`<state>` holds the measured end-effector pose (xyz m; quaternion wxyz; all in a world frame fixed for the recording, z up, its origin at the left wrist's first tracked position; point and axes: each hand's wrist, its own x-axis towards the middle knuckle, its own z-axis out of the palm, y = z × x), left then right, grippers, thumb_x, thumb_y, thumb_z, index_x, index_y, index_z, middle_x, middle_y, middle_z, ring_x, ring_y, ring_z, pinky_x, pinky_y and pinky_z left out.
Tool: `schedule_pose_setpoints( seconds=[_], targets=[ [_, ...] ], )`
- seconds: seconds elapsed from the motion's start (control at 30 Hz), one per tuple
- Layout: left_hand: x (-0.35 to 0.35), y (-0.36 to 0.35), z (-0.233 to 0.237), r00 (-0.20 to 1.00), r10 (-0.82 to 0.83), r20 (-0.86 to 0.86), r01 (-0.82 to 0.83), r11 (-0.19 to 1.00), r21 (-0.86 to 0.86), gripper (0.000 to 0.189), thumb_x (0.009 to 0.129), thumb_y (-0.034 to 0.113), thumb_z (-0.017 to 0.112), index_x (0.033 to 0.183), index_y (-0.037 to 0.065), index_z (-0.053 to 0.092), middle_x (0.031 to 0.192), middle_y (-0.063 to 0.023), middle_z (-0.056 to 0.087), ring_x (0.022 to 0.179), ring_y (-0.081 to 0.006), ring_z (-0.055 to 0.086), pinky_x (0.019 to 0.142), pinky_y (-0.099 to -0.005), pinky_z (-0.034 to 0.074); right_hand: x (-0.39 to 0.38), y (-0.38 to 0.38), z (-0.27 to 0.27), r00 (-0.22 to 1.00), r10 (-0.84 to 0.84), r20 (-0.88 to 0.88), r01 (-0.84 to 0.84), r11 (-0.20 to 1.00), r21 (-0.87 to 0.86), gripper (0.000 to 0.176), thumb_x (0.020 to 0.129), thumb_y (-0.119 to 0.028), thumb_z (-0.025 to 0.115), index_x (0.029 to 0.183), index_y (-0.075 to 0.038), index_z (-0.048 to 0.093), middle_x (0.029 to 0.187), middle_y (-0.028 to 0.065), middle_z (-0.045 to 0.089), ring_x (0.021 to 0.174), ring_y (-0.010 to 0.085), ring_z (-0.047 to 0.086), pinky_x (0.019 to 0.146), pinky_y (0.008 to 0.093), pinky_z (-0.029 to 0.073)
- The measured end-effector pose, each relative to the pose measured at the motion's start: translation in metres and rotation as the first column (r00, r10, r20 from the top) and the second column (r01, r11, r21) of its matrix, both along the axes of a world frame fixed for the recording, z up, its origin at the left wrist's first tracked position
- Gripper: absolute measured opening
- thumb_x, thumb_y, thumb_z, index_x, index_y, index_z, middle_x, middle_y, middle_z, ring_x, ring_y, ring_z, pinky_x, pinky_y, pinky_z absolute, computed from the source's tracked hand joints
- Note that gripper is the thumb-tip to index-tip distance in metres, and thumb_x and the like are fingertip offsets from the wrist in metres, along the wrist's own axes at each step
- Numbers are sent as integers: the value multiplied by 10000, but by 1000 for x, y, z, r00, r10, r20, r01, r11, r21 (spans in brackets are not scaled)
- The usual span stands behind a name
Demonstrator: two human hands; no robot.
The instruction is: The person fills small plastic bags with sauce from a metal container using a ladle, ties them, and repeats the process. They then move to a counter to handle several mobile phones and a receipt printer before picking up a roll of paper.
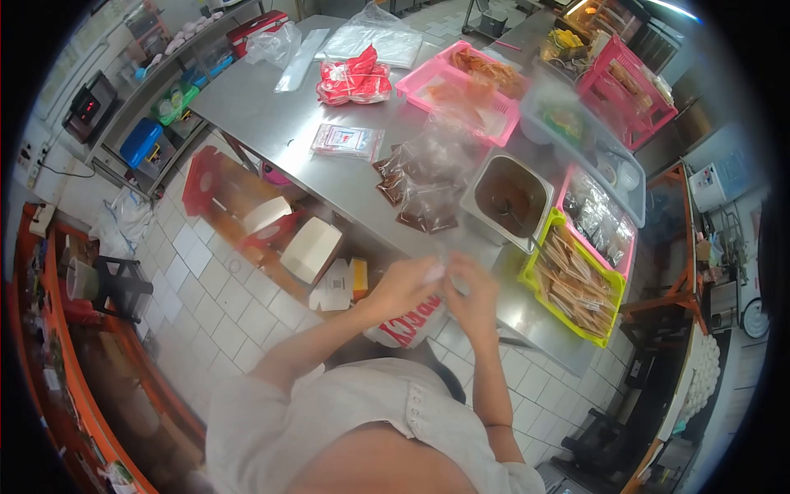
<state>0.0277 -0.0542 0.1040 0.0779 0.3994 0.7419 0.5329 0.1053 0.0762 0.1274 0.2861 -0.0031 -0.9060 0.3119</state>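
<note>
My left hand [405,286] and my right hand [475,298] meet in front of my body at the table's near edge. The fingers of both are closed in a pinch on a small pale piece [436,271] that looks like thin see-through plastic; its shape is blurred. Just beyond them lie several clear bags of brown sauce [424,216] on the steel table [341,177]. To the right of these stands a metal container [508,198] of brown sauce, with a utensil handle leaning out of it.
A yellow-green basket [611,329] holds brown packets at the right. Behind are pink trays [411,85], a clear plastic tub [634,193], red plastic bags [354,78] and a flat packet [347,142]. Open cartons [311,249] sit below the table's left edge. Orange shelving [78,370] stands far left.
</note>
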Motion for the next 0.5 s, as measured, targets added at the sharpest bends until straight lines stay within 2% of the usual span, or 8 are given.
schedule_pose_setpoints(
  seconds=[0.07, 0.1, 0.17, 0.2, 0.27, 0.3, 0.37, 0.5],
  targets=[
    [3, 2, -3, 999, -30, -41, 29, 999, -30, 180, 739, 95, 599, 816, -13, 477, 704, -208, 526, 669, -381, 542, 556, -405, 406, 3, -3, 0, 898, -13, 439, 212, 888, -407, 125, 681, 26, 633, 796, -22, 625, 993, 117, 606, 815, 251, 597, 678, 341, 485],
    [5, 3, -2, 999, -26, -40, 24, 999, -26, 180, 739, 95, 599, 816, -13, 477, 704, -208, 526, 669, -381, 542, 556, -405, 406, 5, -4, -4, 898, -11, 440, 208, 891, -403, 125, 681, 26, 633, 796, -22, 625, 993, 117, 606, 815, 251, 597, 678, 341, 485],
    [9, 2, 4, 978, 55, -201, -108, 959, -262, 199, 732, 113, 607, 824, -15, 486, 693, -198, 546, 669, -380, 558, 564, -421, 432, 7, -8, -16, 958, -235, 164, 252, 964, -90, 119, 683, 18, 630, 788, -39, 638, 929, 88, 623, 721, 215, 606, 621, 320, 496],
    [10, 2, 11, 978, 59, -201, -112, 958, -263, 199, 732, 113, 607, 824, -15, 486, 693, -198, 546, 669, -380, 558, 564, -421, 432, 5, -6, -15, 959, -231, 165, 248, 964, -91, 119, 683, 18, 630, 788, -39, 638, 929, 88, 623, 721, 215, 606, 621, 320, 496],
    [12, 4, 22, 969, 101, -227, -180, 915, -360, 223, 712, 135, 632, 819, -10, 501, 714, -190, 575, 665, -386, 568, 575, -438, 449, 2, -1, -13, 949, -316, 11, 310, 936, 166, 162, 666, -2, 642, 819, -53, 651, 922, 76, 622, 754, 216, 596, 654, 323, 494],
    [10, 4, 24, 969, 104, -225, -182, 914, -362, 223, 712, 135, 632, 819, -10, 501, 714, -190, 575, 665, -386, 568, 575, -438, 449, 2, -1, -10, 950, -312, 14, 306, 938, 165, 162, 666, -2, 642, 819, -53, 651, 922, 76, 622, 754, 216, 596, 654, 323, 494],
    [3, 6, 27, 977, 84, -195, -150, 923, -354, 251, 687, 155, 660, 827, 3, 519, 732, -188, 591, 660, -378, 577, 567, -431, 449, 0, 1, -3, 958, -283, 47, 241, 884, 401, 215, 629, -43, 670, 843, -68, 667, 1010, 62, 615, 811, 221, 577, 671, 321, 488],
    [-1, 5, 27, 985, 16, -175, -75, 939, -336, 345, 660, 207, 704, 901, 25, 537, 819, -157, 613, 661, -353, 590, 572, -423, 454, 6, 9, -1, 952, -135, 274, 71, 970, 231, 303, 579, -66, 697, 881, -89, 679, 1176, 63, 553, 926, 241, 535, 730, 343, 451]
  ],
)
